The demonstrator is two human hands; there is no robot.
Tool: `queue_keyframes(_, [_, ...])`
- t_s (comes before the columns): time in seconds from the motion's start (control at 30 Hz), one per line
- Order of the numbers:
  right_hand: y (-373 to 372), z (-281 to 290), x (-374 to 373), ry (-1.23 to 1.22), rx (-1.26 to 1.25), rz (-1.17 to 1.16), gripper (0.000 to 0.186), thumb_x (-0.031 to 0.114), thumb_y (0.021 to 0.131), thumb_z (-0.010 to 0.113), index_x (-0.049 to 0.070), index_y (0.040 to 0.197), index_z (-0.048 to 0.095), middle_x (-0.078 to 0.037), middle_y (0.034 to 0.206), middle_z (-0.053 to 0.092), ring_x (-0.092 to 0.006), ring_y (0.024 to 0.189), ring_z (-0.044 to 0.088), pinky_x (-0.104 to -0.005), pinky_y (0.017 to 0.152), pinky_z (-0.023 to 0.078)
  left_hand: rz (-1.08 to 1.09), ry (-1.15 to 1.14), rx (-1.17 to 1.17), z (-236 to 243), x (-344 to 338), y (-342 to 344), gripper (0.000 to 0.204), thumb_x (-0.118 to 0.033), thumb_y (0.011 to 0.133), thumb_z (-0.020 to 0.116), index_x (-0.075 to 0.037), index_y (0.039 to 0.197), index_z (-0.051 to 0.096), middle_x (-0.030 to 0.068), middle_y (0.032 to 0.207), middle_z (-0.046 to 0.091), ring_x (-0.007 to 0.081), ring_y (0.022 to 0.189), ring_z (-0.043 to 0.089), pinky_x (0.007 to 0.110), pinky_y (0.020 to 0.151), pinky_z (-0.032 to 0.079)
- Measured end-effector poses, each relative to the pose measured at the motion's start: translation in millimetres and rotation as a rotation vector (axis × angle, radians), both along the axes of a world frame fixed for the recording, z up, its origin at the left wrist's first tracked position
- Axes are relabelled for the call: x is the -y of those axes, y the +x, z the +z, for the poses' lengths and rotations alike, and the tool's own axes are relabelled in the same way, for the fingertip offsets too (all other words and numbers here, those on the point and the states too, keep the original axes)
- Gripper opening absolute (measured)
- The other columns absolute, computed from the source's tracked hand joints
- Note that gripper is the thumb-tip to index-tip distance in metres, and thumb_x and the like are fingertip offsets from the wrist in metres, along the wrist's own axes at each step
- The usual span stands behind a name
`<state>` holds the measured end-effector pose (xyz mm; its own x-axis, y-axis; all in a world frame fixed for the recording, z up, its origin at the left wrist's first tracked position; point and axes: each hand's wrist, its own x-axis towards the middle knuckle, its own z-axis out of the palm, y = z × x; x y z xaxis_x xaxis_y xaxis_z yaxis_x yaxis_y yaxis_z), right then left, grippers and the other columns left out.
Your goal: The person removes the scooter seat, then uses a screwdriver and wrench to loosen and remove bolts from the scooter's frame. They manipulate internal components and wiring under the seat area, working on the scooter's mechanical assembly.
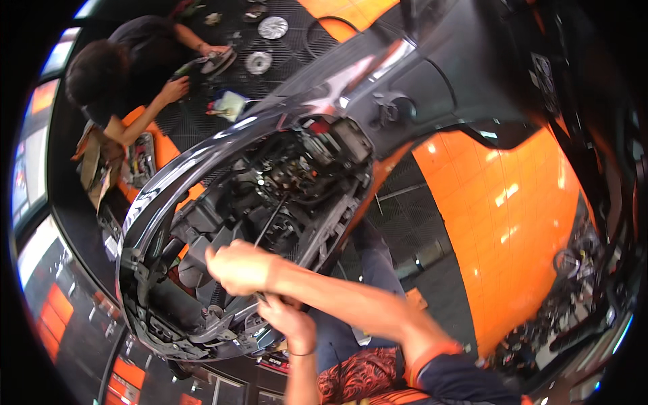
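Note:
A dark motor scooter (223,145) stands before me with its rear compartment uncovered, showing the engine parts (290,172). My right hand (239,268) reaches across to the left over the opening, closed in a fist. From it a long thin screwdriver (271,225) slants up into the engine parts; its handle is hidden in the fist. Just below and to the right, my left hand (290,322) is at the near edge of the scooter's frame. Its fingers are curled together beside something dark that is too small to make out. The screwdriver's tip is lost among the parts.
At the upper left a co-worker (128,74) handles a round part (219,62) over a black mat. Round metal discs (273,28) and a pale cloth (230,106) lie there. A tool tray (140,160) sits beside them. Many loose parts (570,290) lie at the far right.

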<state>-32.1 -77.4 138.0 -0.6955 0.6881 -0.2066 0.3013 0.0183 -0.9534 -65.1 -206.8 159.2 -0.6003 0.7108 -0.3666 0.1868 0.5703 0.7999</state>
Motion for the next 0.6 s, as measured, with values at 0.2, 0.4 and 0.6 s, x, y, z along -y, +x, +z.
queue_keyframes(0.2, [13,-3,40,-0.098,-0.153,-0.387,0.02,0.022,0.096,0.06,0.003,0.1,0.055,-0.013,0.062,0.06,-0.0332,0.064,0.061,-0.0412,0.071,0.048,-0.341,-0.219,0.231,23,20,-32,0.032,-0.022,0.109,0.044,0.006,0.118,0.057,0.0095,0.101,0.065,0.016,0.089,0.062,0.031,0.078,0.052])
queue_keyframes(0.4, [49,-49,45,0.019,-0.381,-0.537,0.025,0.003,0.087,0.058,0.002,0.111,0.064,-0.013,0.101,0.067,-0.032,0.102,0.063,-0.0416,0.093,0.048,-0.487,-0.005,0.032,27,-27,-17,0.031,-0.021,0.108,0.043,0.005,0.123,0.051,0.0121,0.102,0.059,0.0183,0.088,0.055,0.034,0.081,0.046])
queue_keyframes(0.6, [48,-79,58,0.349,0.061,-0.775,0.024,0.007,0.08,0.075,0.003,0.1,0.061,-0.012,0.101,0.066,-0.0341,0.105,0.063,-0.0466,0.1,0.048,-0.735,-0.072,-0.264,41,-38,-21,0.047,-0.035,0.107,0.039,0.006,0.122,0.057,0.0228,0.11,0.06,0.0387,0.108,0.056,0.046,0.098,0.041])
